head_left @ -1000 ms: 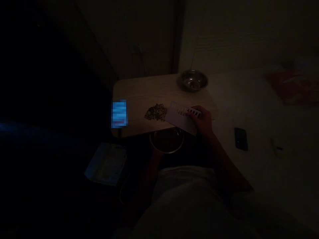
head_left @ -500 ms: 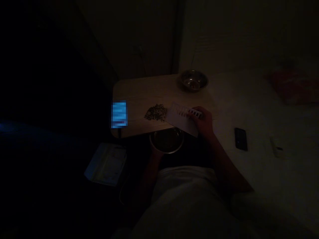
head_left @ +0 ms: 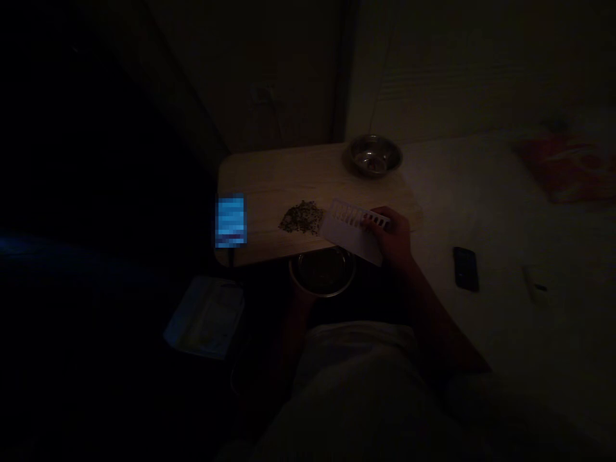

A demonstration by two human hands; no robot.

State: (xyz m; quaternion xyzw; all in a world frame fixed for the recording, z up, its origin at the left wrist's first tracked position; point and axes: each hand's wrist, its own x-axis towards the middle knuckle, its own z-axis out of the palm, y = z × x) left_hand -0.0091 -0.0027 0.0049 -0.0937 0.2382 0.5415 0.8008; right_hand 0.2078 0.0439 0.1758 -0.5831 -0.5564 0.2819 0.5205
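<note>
The room is very dark. My right hand (head_left: 395,236) is closed on a white flat card-like scraper (head_left: 347,232) with slots along its top edge, standing on a small wooden table (head_left: 289,173). A pile of small dark seeds or grains (head_left: 301,217) lies just left of the card. My left hand (head_left: 300,296) is under the table's front edge, holding a metal bowl (head_left: 322,273) from below; its fingers are lost in the dark.
A second metal bowl (head_left: 374,154) sits at the table's far right corner. A lit blue phone screen (head_left: 230,221) stands at the table's left edge. A dark phone (head_left: 465,268) lies on the pale bed at right. A white packet (head_left: 205,316) lies lower left.
</note>
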